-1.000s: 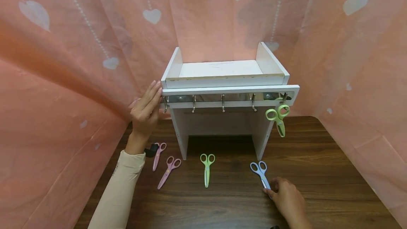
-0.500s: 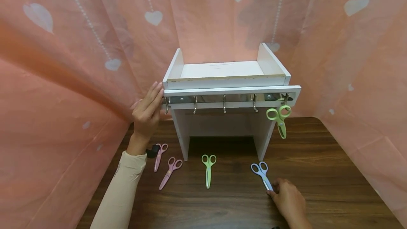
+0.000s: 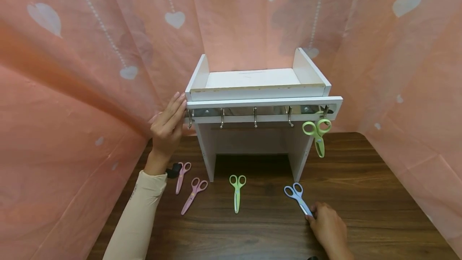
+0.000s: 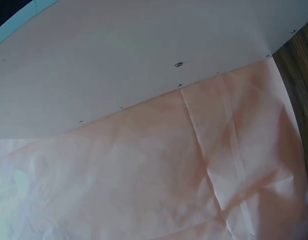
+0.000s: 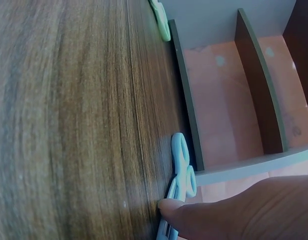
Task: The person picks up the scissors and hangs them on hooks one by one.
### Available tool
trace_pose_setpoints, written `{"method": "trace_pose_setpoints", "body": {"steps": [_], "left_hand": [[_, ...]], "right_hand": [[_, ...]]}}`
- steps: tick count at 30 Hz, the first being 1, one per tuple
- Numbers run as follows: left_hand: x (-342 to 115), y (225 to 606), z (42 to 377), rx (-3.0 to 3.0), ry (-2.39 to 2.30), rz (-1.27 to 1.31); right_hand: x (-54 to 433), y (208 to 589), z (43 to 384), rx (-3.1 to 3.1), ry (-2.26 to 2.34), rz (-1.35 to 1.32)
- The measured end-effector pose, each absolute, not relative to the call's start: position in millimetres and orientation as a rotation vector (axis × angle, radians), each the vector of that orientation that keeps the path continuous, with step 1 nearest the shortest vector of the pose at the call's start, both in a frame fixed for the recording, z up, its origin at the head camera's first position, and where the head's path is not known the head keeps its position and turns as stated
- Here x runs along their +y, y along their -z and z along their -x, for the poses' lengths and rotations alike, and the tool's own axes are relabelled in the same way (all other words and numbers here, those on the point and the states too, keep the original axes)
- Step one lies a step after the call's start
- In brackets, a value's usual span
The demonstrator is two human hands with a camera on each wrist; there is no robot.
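Note:
My right hand (image 3: pixel 327 228) pinches blue scissors (image 3: pixel 298 200) by the blade end, low over the table; the thumb lies across the blades in the right wrist view. The handle loops point toward the white rack. My left hand (image 3: pixel 167 125) rests with straight fingers against the left end of the white hook rail (image 3: pixel 263 102). Green scissors (image 3: pixel 317 133) hang by a loop on the rightmost hook. Another pair of green scissors (image 3: pixel 236 196) lies in front of the rack, and two pink pairs of scissors (image 3: pixel 193 196) lie to the left.
The white rack (image 3: pixel 207 155) stands on the dark wooden table (image 3: pixel 267 232), with several metal hooks (image 3: pixel 255 117) along its front. A pink curtain (image 3: pixel 238 19) with hearts surrounds the table on the back and sides. The rack's side panel (image 4: pixel 144 60) fills the upper left wrist view.
The right hand's fingertips have shifted slightly right along the blue scissors, whose blade end angles a little further right. The left hand stays on the rail.

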State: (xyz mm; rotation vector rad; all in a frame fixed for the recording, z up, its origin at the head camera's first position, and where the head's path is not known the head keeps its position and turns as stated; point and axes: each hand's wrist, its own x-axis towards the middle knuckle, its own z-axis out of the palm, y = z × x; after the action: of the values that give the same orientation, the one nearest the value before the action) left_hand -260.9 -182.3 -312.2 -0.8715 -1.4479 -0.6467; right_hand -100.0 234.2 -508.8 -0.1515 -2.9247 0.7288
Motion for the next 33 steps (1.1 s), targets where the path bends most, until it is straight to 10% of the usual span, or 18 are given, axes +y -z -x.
{"method": "trace_pose_setpoints", "body": {"steps": [33], "left_hand": [[-184.9,312.2,262.3,-1.452,0.612,0.872]], "right_hand": [[234.4,509.7,96.7,-2.948,-0.89,0.198]]}}
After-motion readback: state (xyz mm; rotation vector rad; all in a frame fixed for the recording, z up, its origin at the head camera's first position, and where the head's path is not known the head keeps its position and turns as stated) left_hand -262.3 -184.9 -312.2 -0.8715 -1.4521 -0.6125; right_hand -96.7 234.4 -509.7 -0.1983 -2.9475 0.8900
